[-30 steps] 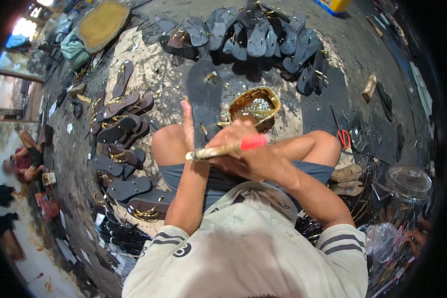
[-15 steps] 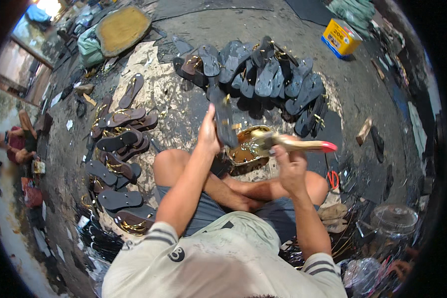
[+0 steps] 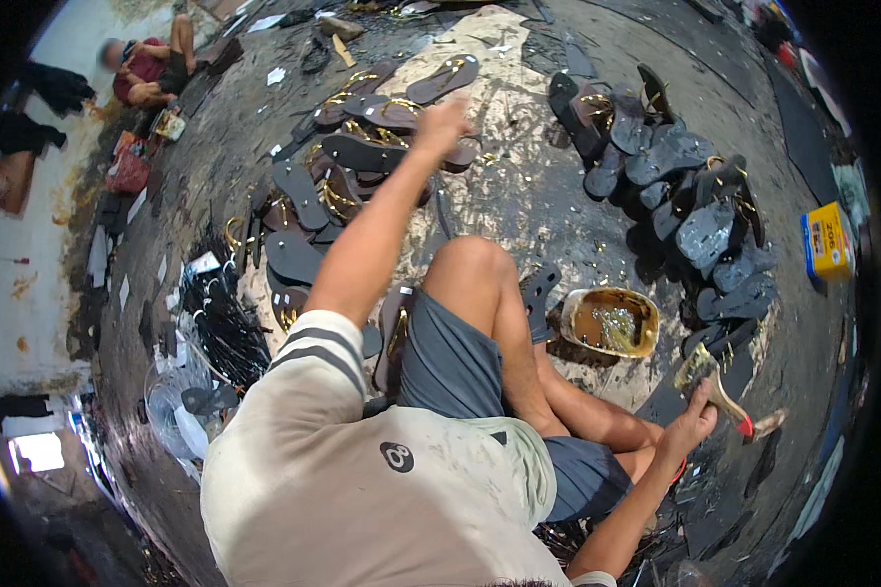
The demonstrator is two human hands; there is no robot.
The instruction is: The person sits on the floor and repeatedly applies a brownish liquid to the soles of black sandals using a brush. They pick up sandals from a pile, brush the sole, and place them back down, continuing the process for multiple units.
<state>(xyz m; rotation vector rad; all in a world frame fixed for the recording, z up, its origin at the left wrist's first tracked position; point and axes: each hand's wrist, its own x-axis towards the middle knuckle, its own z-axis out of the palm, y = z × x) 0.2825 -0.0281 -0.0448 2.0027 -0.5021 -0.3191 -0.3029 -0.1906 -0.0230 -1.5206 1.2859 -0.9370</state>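
My left hand [image 3: 447,129] reaches out over the sandals at the far left, fingers stretched and slightly blurred; nothing shows in it. Close by lie a brown flip-flop with gold straps [image 3: 442,80] and a black flip-flop [image 3: 362,153]. In my right hand [image 3: 690,426] is a brush [image 3: 722,394], its wooden handle red at the end and its bristles smeared with something yellowish. A tub [image 3: 570,338] of amber, sticky-looking liquid stands before my crossed legs, left of the brush and apart from it. Beside the tub rests a black sole piece [image 3: 537,298].
Several dark soles with a wet sheen [image 3: 705,235] crowd the floor at right. Beyond them stands a yellow and blue can [image 3: 828,242]. A bundle of black straps [image 3: 227,323] lies at left. Another person [image 3: 147,73] sits by the far left wall.
My left hand has left the sandal it held by the tub and moved over the sandals at left. The brush has moved away from the tub to the right. The view has turned left.
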